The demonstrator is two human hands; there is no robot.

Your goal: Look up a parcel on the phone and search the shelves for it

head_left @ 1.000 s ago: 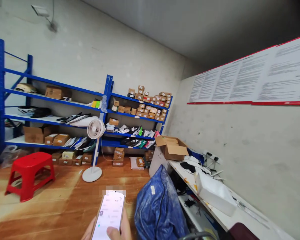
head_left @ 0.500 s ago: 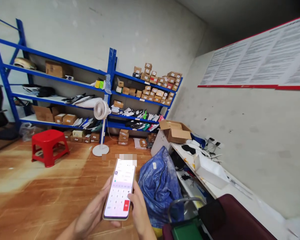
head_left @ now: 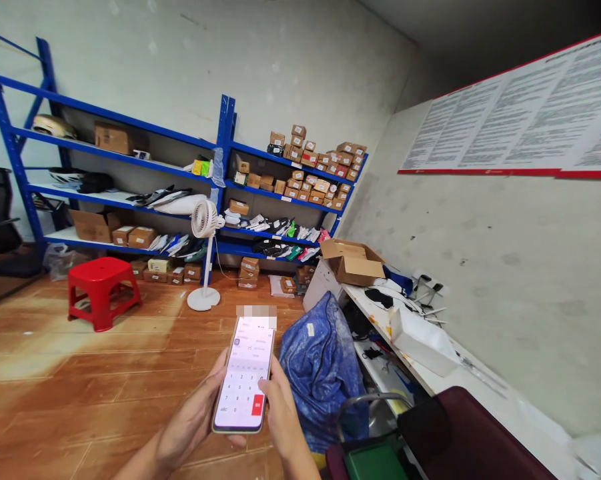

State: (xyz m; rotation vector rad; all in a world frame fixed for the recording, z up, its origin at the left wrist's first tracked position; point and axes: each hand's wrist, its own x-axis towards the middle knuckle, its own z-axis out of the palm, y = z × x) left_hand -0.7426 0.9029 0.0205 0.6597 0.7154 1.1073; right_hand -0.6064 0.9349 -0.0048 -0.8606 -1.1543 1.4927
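A phone [head_left: 243, 380] with a lit screen is held upright between my two hands, low in the middle of the view. Its screen shows a number keypad with a red key at the lower right. My left hand [head_left: 196, 412] wraps the phone's left side, with fingertips showing under its lower edge. Around the right side is my right hand [head_left: 281, 405], its thumb over the keypad's upper right key. The phone's back and most fingers behind it are hidden.
A blue bag [head_left: 323, 373] stands right of my hands, beside a dark red chair [head_left: 473, 440] and a cluttered white table [head_left: 485, 393]. Ahead are a white fan [head_left: 205, 220], a red stool [head_left: 103, 280] and blue shelves [head_left: 145, 160] with boxes and parcels.
The phone and both hands sit slightly higher and further right in the view. The shelves, stool and fan also appear shifted slightly right. Both hands keep their hold.
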